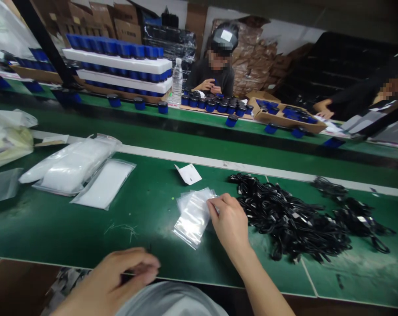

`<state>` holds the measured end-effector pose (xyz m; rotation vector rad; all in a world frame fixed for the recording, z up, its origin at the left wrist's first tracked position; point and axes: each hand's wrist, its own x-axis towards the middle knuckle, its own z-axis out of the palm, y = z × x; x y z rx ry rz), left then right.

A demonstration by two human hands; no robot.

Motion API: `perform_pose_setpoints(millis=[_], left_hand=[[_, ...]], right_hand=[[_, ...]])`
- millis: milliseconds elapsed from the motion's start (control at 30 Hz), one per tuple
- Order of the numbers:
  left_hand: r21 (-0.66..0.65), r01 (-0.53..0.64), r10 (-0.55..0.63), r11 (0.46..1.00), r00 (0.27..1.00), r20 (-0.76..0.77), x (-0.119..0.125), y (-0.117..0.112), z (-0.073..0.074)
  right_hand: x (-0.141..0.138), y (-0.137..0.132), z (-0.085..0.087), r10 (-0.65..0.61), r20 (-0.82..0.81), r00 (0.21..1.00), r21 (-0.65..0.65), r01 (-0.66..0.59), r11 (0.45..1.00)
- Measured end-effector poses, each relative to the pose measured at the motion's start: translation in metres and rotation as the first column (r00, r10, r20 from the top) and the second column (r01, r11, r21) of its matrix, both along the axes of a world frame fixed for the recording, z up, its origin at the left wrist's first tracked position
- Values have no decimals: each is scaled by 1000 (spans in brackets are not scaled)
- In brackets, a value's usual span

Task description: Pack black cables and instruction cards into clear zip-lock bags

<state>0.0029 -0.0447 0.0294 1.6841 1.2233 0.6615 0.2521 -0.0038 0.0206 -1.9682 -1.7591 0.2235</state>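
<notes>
Right hand: grip pinched on the upper right edge of the clear, flat plastic bags, overlapped on the green table | left hand: grip loosely curled, empty as far as I can see, by the table's near edge | beyond the bags: folded white paper card | rightward: heaped, tangled black cables

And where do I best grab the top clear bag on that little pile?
Probably pinch the top clear bag at its far right corner, coming from the right, where the right hand is. It lies thin and flat over other bags, so a corner should lift easiest.
</notes>
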Motion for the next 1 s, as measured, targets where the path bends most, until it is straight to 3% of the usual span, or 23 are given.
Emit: perform_pose_setpoints(millis=[33, 133, 167, 267, 367, 533, 667, 833, 1000], left_hand=[[-70, 145, -148, 987, 989, -30, 16, 7, 2], [-102, 89, -91, 991, 996, -15, 58, 19, 4], [-98, 51, -51, 994, 999, 5, 68, 20, 4], [-85, 6, 0, 996, 998, 65, 83, 18, 3], [-78, 16, -9, 997, 997, 83, 81, 17, 2], [20, 34, -33, 999, 999, -16, 73, 20, 6], [15, -12, 12, 1000, 1000, -24, 74, 20, 9], [98, 35, -14, 995, 979, -204, 75, 20, 9], [136, 100, -55, 986, 952, -301, 74, 26, 4]], right_hand=[[1, -3, 2, 17, -40, 999, -10, -17, 1000], [1, -17, 7, 74, -339, 938, -95, -112, 989], [-1, -22, 7, 65, -487, 871, -129, -145, 981], [-8, -35, 7, -42, -822, 568, -208, -231, 950], [-15, -40, 7, -105, -906, 410, -240, -293, 925], [-20, -39, 10, -72, -939, 336, -206, -382, 901], [-19, -38, 10, -10, -919, 393, -186, -410, 893], [-18, -42, 12, 172, -720, 673, -135, -379, 915], [-32, -51, 12, 226, -318, 921, -62, -258, 964]])
